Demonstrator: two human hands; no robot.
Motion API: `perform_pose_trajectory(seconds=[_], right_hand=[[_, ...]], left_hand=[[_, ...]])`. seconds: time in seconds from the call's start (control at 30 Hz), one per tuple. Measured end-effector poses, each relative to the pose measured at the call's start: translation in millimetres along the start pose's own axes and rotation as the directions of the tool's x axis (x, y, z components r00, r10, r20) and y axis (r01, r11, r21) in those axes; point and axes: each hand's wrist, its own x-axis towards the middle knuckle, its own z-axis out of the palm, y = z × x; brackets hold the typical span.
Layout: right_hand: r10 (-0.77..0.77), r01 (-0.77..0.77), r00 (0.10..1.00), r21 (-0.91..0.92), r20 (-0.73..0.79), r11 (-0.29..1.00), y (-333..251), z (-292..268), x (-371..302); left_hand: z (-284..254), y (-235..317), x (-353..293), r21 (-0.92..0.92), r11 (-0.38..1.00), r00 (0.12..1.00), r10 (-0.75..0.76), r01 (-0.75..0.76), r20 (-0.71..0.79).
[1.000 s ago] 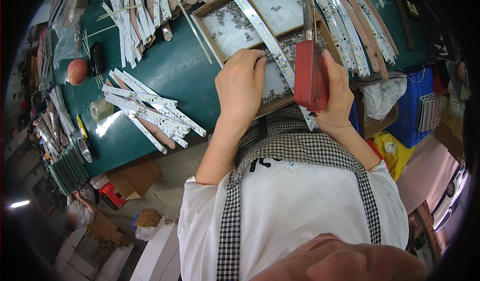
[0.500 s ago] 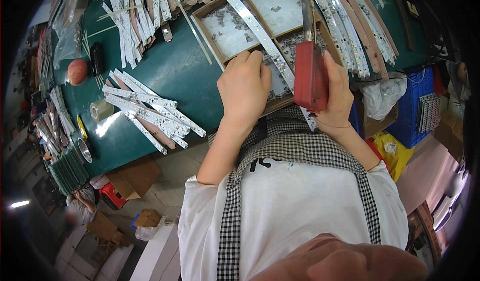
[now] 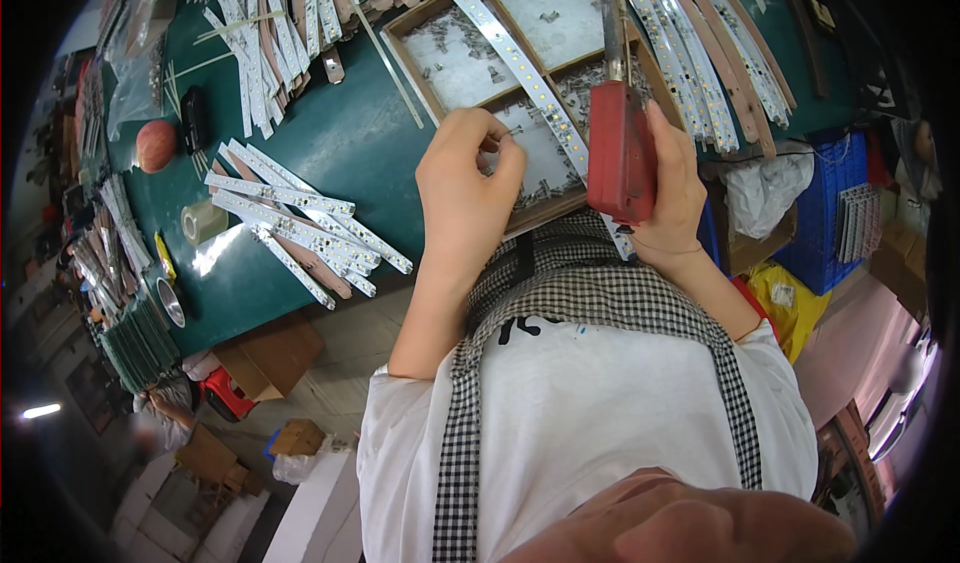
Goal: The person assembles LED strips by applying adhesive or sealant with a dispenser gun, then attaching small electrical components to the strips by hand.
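My right hand (image 3: 672, 178) is wrapped round a red soldering gun (image 3: 620, 153), its metal barrel pointing away from me. Beside it, a white LED strip board (image 3: 530, 78) lies slantwise across a divided wooden tray (image 3: 437, 103), its near end reaching my apron. At the strip's left, my left hand (image 3: 465, 178) hovers over the near left compartment with thumb and forefinger pinched together. Whatever is between those fingertips is too small to make out. Loose small metal parts (image 3: 548, 168) are scattered in the compartments.
LED strips (image 3: 300, 218) form a loose pile at the left, with more strips (image 3: 690, 53) at the right and far left. A tape roll (image 3: 203, 222), an apple (image 3: 155, 145) and a black-handled tool (image 3: 192, 118) sit on the green table (image 3: 370, 163). Blue crates (image 3: 825, 213) stand right.
My left hand has drawn back leftward from the strip, and its thumb and forefinger now show as a pinch. The right hand, soldering gun and strip have hardly moved.
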Motion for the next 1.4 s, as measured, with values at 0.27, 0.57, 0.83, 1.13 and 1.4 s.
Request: perform_pose_trajectory(seconds=[0.27, 0.57, 0.83, 1.13, 1.4], right_hand=[[0.128, -0.123, 0.992, 0.172, -0.015, 0.977, 4, -7, -12], [0.225, -0.252, 0.916, -0.039, -0.332, 0.967, 69, -61, 14], [0.323, -0.430, 0.894, -0.393, -0.310, 0.813, 87, -79, 11], [0.312, -0.468, 0.861, -0.388, -0.401, 0.794, 97, -83, -8], [0.417, -0.366, 0.778, 0.201, -0.470, 0.909, 100, -69, -24]], left_hand=[[27, 8, -9, -0.435, 0.880, 0.952, -0.058, 0.191, 0.300], [-38, -21, -23, -0.456, 0.887, 0.977, -0.157, 0.075, -0.145], [-145, -116, -71, -0.217, 0.924, 0.801, -0.382, 0.316, -0.461], [-144, -124, -57, 0.533, 0.783, 0.803, 0.074, 0.320, -0.591], [-89, -66, -26, 0.291, 0.954, 0.840, 0.094, 0.079, -0.535]])
